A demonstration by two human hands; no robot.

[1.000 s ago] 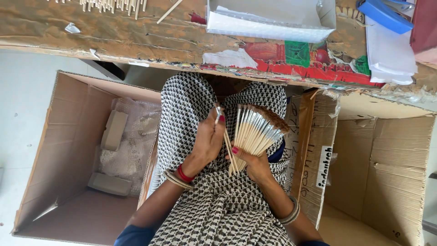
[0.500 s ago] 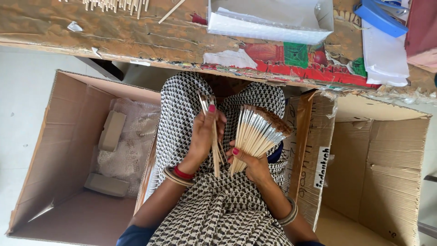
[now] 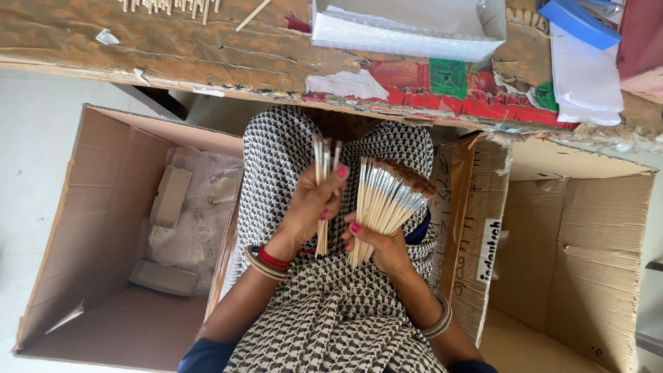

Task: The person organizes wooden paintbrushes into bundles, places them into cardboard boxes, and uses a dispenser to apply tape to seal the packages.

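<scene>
The left hand (image 3: 307,207) holds a small bunch of thin wooden-handled paintbrushes (image 3: 323,190) upright over the lap, its fingers (image 3: 336,178) clamped around the handles and the bristle ends pointing toward the desk's near edge. A second ago this hand lay close against the other with only a brush or two showing below it; half a second ago the bunch was tilted and lower. Now it stands nearly straight, raised a little and drawn apart from the large bundle.

The right hand (image 3: 383,245) grips a fanned bundle of wooden-handled paintbrushes with metal ferrules and brown bristles (image 3: 387,200), its fingers closed on the lower handle ends. The fan leans to the right, much as it did before.

Both hands hover over a black-and-white patterned cloth (image 3: 324,311) covering the lap. An open brown cardboard box (image 3: 76,228) with wrapped packets stands on the floor at the left, and another open cardboard box (image 3: 587,262) at the right. On the worn desk (image 3: 173,48), a white tray (image 3: 407,31) sits near the front edge.
</scene>
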